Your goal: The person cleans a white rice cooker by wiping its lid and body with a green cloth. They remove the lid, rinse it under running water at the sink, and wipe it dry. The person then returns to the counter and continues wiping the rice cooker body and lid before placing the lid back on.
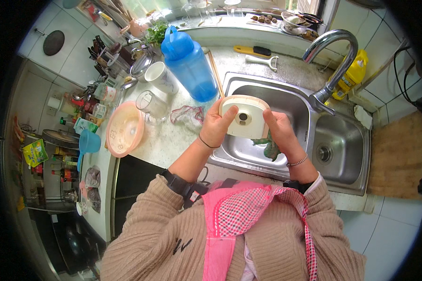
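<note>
Both hands hold a cream plastic lid-like piece with a round dark centre, raised over the left edge of the large steel sink basin. My left hand grips its left side, thumb on top. At its right side, my right hand grips with the thumb near the upper corner. A green scouring cloth or pad shows below the piece, beside my right hand; whether that hand touches it I cannot tell. The chrome faucet arches over the back of the sink, away from both hands.
Left of the sink stand a blue plastic jug, a white cup, a glass mug and a pink plastic basin. A crumpled cloth lies near my left hand. A white peeler and a yellow-handled brush lie behind the sink.
</note>
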Demonstrator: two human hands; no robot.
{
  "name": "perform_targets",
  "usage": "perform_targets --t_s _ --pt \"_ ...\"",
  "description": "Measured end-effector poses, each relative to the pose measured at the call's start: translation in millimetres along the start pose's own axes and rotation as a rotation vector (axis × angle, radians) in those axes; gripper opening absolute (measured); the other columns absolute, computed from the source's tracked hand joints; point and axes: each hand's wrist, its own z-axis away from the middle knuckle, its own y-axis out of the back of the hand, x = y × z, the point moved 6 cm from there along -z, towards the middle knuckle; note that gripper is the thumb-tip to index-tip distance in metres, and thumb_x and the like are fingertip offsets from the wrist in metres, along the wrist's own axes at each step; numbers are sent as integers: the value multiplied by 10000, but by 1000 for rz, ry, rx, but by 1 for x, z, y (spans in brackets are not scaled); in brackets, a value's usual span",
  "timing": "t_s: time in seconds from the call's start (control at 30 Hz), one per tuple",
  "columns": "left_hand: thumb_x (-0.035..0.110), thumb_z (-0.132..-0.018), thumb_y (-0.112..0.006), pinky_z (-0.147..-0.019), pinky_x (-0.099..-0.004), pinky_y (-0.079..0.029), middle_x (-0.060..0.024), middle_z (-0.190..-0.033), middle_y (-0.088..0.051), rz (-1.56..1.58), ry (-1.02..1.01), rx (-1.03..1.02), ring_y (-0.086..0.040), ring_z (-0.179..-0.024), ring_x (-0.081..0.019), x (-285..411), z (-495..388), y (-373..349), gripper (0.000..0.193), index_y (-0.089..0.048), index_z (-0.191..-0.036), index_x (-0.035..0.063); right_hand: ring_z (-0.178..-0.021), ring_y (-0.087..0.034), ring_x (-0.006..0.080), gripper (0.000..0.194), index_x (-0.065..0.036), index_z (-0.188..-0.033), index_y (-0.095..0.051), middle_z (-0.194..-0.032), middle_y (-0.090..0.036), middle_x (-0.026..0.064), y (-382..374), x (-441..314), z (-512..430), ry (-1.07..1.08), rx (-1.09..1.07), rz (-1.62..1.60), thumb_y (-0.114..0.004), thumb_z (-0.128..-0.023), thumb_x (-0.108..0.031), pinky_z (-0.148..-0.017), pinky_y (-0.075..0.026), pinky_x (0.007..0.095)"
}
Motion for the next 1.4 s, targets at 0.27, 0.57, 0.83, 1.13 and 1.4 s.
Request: perform_targets --t_s 0.27,0.57,0.83,1.13,1.4 --pt "41 -827 -681 -837 -264 -480 -50 -1074 -620 -368 -148 -215 -576 -961 -116 28 8 -4 376 -546 -1176 6 -696 -527 59 433 -10 -856 -643 -754 -601 -3 45 -39 9 220 223 149 -556 -929 -427 -614 -437 219" --pt "234 -760 -763 -635 -293 -509 -119 -822 -675 -871 -302 -95 -669 -706 -210 34 11 -29 333 -667 -1026 57 -787 -557 319 76 -47 -818 -621 -818 -585 125 -37 -89 20 871 215 816 -660 -771 -93 -702 -459 376" --pt "139 -781 -740 -711 -262 -523 -109 -926 -700 -748 -313 -91 -662 -800 -129 33 18 -28 348 -649 -1080 -15 -734 -549 319 81 -13 -834 -553 -792 -551 147 -8 -59 9 712 307 743 -595 -841 -82 -669 -454 374" --pt "83 -705 -780 -812 -309 -519 -128 -1050 -672 -853 -655 -169 -660 -912 -211 43 13 -35 433 -635 -1108 19 -759 -601 222 279 -11 -983 -550 -829 -610 122 37 -9 -2 300 370 412 -509 -954 -285 -703 -474 331" --pt "162 -739 -636 -990 -386 -421 -21 -1164 -584 -1337 -1125 -336 -550 -1108 -202 34 5 -80 420 -619 -1157 190 -942 -613 136 503 12 -1234 -508 -1107 -613 83 33 -3 9 -202 -22 -370 -545 -935 -391 -810 -501 263"
